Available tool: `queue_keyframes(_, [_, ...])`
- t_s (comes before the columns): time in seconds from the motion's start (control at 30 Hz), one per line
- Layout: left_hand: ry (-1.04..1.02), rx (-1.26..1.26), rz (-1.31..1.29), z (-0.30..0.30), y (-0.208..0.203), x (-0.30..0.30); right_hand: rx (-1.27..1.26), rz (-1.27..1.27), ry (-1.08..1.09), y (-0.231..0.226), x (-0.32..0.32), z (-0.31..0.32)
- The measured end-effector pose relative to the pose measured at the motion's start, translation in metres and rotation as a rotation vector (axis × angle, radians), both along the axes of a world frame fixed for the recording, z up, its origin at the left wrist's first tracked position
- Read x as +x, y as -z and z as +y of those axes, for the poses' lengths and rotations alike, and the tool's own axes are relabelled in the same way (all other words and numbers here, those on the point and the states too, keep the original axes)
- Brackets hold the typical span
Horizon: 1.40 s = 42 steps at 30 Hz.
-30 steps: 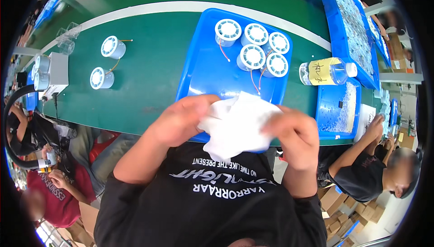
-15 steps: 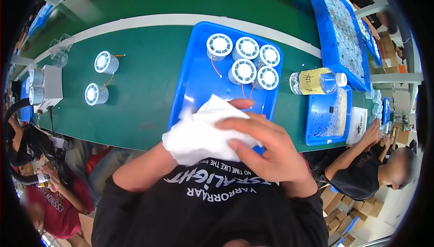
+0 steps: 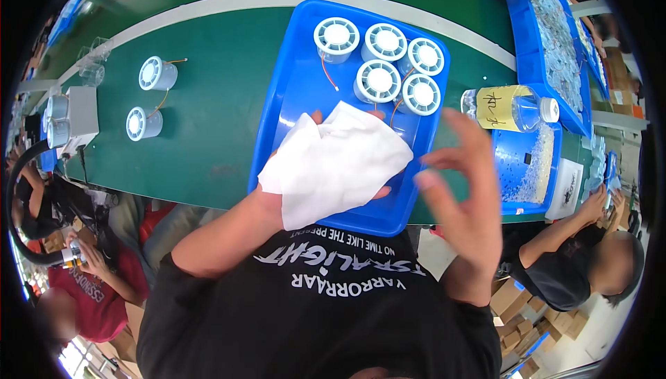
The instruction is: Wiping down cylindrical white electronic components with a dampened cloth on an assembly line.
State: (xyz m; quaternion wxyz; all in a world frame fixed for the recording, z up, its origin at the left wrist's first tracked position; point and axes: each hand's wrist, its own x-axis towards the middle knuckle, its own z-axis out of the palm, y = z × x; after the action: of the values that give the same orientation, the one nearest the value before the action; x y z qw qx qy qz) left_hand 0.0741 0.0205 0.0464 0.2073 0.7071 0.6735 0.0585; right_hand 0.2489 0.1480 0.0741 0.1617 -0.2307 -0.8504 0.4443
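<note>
The right hand point(image 3: 466, 188), on the soft white cloth point(image 3: 340, 167) moments ago, now stands off it, fingers parted and empty. Creased, the cloth drapes the left hand point(image 3: 269, 203) above a smooth blue tray point(image 3: 288, 88); whether its mostly hidden fingers grip cannot be told.

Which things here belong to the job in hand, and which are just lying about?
Apparently in the job:
white cloth, draped over the left hand
right hand, open beside it
blue tray, holding white-topped cups

Seemingly just lying about:
bottle, on its side
grey box, far left
</note>
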Motion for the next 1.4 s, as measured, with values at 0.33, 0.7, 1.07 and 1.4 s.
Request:
queue_keyframes(0.33, [-0.239, 0.329, 0.143, -0.002, 0.021, -0.002, 0.008, 0.325, 0.632, 0.063, 0.028, 0.085])
queue_keyframes(0.7, [-0.293, 0.42, 0.022, -0.026, 0.019, -0.034, -0.009, -0.297, 0.17, -0.025, 0.01, 0.061])
queue_keyframes(1.07, [-0.524, 0.351, -2.381, -0.045, 0.048, -0.035, 0.132, -1.122, -0.507, -0.099, -0.077, -0.05])
queue_keyframes(1.4, [-0.422, 0.445, -2.559, -0.058, 0.067, -0.042, 0.129, -1.232, -0.334, -0.117, -0.11, -0.069])
